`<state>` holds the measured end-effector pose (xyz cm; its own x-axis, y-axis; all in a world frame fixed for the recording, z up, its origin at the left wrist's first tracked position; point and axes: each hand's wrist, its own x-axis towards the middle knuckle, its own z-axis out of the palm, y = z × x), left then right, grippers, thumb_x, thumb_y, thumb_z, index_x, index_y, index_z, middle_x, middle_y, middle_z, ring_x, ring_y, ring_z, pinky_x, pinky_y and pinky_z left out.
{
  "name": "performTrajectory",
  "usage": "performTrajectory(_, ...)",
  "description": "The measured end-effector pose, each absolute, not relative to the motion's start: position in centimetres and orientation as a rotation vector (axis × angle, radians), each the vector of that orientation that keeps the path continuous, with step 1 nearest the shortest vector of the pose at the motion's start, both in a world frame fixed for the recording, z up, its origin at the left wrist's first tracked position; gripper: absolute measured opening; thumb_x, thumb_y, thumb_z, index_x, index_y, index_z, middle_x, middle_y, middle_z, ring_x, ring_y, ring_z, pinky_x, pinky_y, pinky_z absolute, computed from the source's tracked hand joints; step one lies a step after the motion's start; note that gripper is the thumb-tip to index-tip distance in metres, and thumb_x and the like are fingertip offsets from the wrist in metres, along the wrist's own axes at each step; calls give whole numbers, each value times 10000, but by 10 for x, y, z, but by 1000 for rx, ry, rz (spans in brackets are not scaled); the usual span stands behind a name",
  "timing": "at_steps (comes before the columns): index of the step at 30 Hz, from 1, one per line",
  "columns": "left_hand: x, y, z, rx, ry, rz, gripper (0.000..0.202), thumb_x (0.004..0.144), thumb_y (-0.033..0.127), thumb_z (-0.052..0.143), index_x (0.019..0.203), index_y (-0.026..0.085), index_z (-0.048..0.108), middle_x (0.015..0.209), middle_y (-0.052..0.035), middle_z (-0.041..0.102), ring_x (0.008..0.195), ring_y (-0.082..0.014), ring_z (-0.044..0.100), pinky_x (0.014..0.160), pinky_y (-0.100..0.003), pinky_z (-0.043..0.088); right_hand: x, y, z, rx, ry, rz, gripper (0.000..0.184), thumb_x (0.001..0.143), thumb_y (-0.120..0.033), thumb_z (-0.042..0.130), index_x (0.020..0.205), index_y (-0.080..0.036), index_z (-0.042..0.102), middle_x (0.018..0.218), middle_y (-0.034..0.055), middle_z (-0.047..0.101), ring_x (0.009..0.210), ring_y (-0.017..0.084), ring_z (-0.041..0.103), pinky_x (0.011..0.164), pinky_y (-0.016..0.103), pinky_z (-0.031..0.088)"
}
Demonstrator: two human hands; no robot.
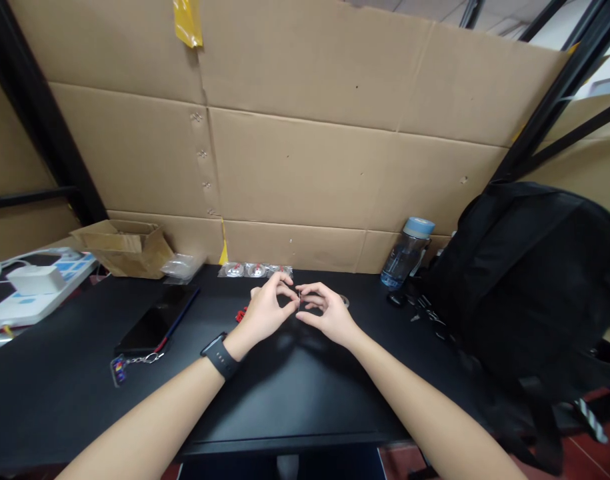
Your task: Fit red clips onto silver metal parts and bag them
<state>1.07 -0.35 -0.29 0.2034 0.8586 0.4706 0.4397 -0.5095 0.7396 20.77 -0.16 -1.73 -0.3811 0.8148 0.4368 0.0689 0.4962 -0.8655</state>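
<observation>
Over the middle of a black desk (285, 393) my two hands meet fingertip to fingertip. My left hand (266, 308), with a black watch on its wrist, pinches a tiny thin object (298, 299) that I cannot name. My right hand (325, 310) pinches the same small thing from the other side, fingers curled. A few small red pieces (241, 314) lie on the desk just left of my left hand. Behind the hands a row of small clear bags (255, 270) with red-and-white parts lies by the cardboard wall.
A black phone (157, 320) with a keychain (129, 363) lies at the left. An open cardboard box (122, 247) and white devices (32, 287) stand further left. A blue-capped water bottle (407, 253) and a large black backpack (529, 287) occupy the right. Cardboard sheets (305, 133) wall the back.
</observation>
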Motion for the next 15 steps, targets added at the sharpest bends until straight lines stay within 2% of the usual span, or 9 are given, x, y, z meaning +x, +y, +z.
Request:
performTrajectory(3,12,-7,0,2119,1282,1294,315,820,232,684,1049,266,471,920,30,763,995,-221,708,954,-387,371,208,-2,-13,-764,-1731,1045,284,795,-344,783,1001,-208,642,1270,96,650,1028,219,714,901,361,568)
performTrajectory(7,13,-9,1,2265,1401,1343,272,854,211,671,1057,260,497,969,10,766,1110,-243,657,950,-404,293,208,-3,-7,-785,-1721,1049,210,908,-380,643,1000,-198,692,1174,97,701,1001,212,714,882,361,576)
performTrajectory(15,14,-13,2,2340,1382,1341,292,852,222,699,1069,254,506,996,-8,774,1098,-237,643,902,-385,295,212,-2,-6,-837,-1954,543,111,923,-273,622,971,-216,704,1028,62,694,847,164,674,692,277,554)
